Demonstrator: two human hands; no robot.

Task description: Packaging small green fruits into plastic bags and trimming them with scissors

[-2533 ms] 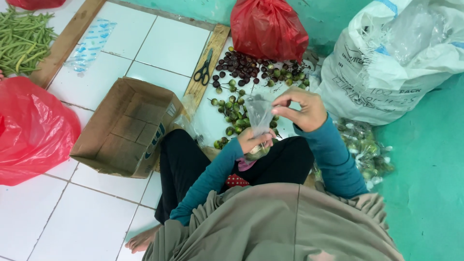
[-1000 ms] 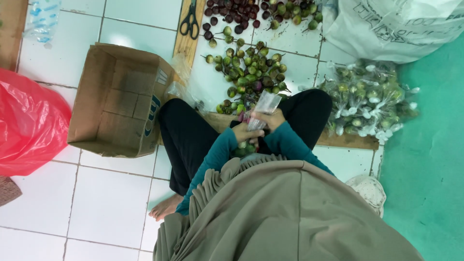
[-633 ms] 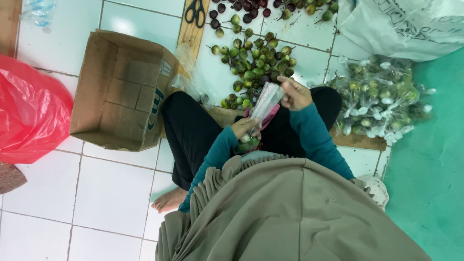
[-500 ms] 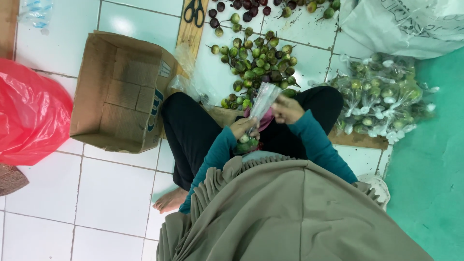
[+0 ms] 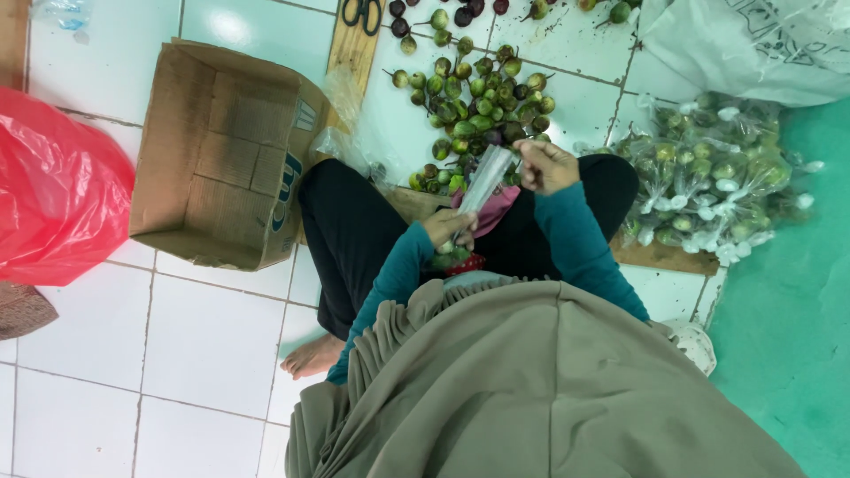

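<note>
left hand grips clear bag bottom | right hand pinches top | brown carton left

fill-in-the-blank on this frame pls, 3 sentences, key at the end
1. Both hands hold a clear plastic ____, the right hand at its top and the left hand lower down.
2. The open cardboard box lies beside the person's ____ knee.
3. The scissors lie on a ____ board.

Missing words: bag; left; wooden
</note>
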